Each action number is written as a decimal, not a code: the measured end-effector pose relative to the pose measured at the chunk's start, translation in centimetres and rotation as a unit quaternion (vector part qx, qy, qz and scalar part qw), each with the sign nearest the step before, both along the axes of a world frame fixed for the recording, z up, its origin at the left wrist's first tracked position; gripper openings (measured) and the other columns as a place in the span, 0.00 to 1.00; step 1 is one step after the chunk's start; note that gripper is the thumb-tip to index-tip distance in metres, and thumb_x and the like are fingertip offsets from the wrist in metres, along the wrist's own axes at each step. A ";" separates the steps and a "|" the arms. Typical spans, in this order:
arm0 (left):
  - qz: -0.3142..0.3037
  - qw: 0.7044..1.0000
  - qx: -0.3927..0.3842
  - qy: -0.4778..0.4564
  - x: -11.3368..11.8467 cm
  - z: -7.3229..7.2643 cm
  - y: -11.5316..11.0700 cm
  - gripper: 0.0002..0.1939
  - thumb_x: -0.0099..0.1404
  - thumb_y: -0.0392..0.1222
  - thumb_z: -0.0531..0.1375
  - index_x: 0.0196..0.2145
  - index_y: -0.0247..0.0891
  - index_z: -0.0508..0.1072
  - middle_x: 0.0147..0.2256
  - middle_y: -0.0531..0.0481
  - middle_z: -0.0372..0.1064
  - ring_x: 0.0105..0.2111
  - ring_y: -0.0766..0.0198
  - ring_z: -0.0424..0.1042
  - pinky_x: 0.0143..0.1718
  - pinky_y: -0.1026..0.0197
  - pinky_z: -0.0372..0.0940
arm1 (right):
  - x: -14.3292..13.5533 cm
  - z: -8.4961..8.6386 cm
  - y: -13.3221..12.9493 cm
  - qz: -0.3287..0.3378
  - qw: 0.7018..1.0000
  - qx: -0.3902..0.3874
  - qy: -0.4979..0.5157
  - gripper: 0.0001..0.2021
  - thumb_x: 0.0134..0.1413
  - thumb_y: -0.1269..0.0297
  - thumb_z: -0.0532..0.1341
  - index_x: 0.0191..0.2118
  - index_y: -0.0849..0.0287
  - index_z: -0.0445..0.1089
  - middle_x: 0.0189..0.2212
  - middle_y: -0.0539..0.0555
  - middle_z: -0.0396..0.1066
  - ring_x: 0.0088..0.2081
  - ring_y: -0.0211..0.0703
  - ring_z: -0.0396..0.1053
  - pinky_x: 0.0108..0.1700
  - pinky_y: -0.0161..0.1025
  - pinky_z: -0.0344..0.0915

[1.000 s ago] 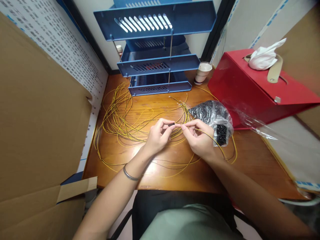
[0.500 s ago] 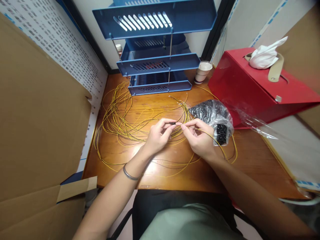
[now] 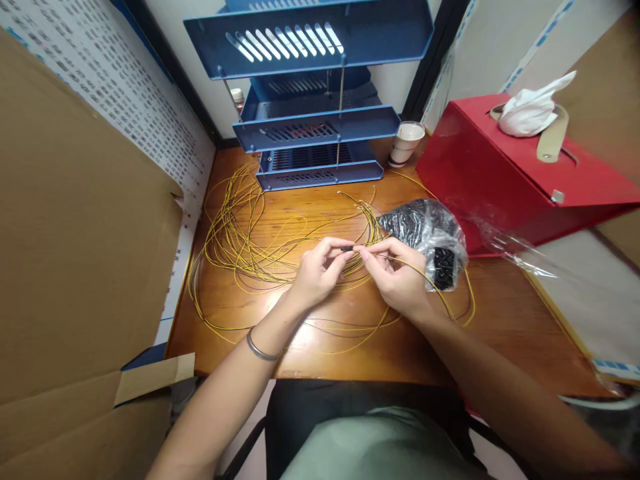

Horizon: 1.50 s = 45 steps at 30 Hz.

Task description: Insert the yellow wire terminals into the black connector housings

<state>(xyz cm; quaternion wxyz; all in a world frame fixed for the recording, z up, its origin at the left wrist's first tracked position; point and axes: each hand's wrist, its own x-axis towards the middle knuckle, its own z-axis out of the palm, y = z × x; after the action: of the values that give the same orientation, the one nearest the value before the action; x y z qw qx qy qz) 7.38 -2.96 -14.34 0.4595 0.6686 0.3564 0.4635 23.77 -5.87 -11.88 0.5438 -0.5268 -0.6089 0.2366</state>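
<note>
Black connector piece (image 3: 347,249) sits at the centre of the frame, in the head view, pinched between the thumb and fingers of our left hand (image 3: 321,268). Just beside it, our right hand (image 3: 397,275) grips a yellow wire (image 3: 419,270) near its tip, with a dark strand running alongside; the wire trails out toward the right of centre. Tip and connector piece meet, or nearly meet, between our fingertips, but the spot is too small for us to tell whether the wire is seated

As far as we can judge, we are partway through with this one wire, and the join does not look finished. Plenty seems left: just above our hands, a bunch of wire ends (image 3: 369,213) shows pale tips with no black piece that we can make out, and a loose tangle of wires (image 3: 231,230) spreads over the desk (image 3: 520,340) left of centre. Right of centre, near our right hand, lies a clear plastic bag (image 3: 421,221) with dark contents, too blurred for us to count. We see no completed wire set apart anywhere in the frame
</note>
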 end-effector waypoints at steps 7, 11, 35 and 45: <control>0.001 1.000 -0.001 -0.001 0.0 0.0 0.1 0.12 0.71 0.46 0.60 0.46 0.35 0.72 0.32 0.47 0.79 0.19 0.72 0.71 0.23 0.70 0.66 | 0.1 -0.1 0.0 0.007 1.000 -0.008 0.011 0.07 0.57 0.62 0.65 0.29 0.58 0.73 0.15 0.44 0.58 0.18 0.32 0.54 0.20 0.33 0.50; -0.002 1.000 -0.002 -0.003 0.0 0.0 0.1 0.10 0.71 0.44 0.60 0.46 0.35 0.72 0.35 0.46 0.80 0.20 0.72 0.72 0.23 0.70 0.67 | 0.1 0.0 0.1 0.012 1.000 -0.018 0.020 0.08 0.57 0.62 0.64 0.29 0.59 0.72 0.15 0.44 0.58 0.18 0.32 0.53 0.20 0.33 0.49; 0.009 0.997 0.062 0.033 -0.1 0.4 0.0 0.09 0.71 0.43 0.61 0.44 0.35 0.74 0.36 0.46 0.78 0.28 0.69 0.75 0.31 0.68 0.69 | 0.1 0.0 0.2 0.013 1.000 -0.021 0.016 0.08 0.56 0.62 0.65 0.29 0.59 0.74 0.15 0.44 0.59 0.18 0.32 0.54 0.21 0.34 0.50; 0.048 0.992 0.101 0.061 0.0 0.8 0.0 0.10 0.70 0.45 0.61 0.40 0.35 0.77 0.33 0.49 0.78 0.21 0.73 0.68 0.25 0.69 0.64 | 0.2 -0.1 0.1 0.014 1.000 -0.027 0.007 0.08 0.56 0.62 0.64 0.31 0.59 0.77 0.17 0.47 0.64 0.20 0.33 0.57 0.23 0.34 0.54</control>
<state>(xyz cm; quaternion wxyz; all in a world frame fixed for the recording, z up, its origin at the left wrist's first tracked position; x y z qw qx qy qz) 7.34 -2.96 -13.52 0.3445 0.7205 0.3668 0.4773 23.94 -5.80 -12.03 0.5301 -0.5314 -0.6057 0.2641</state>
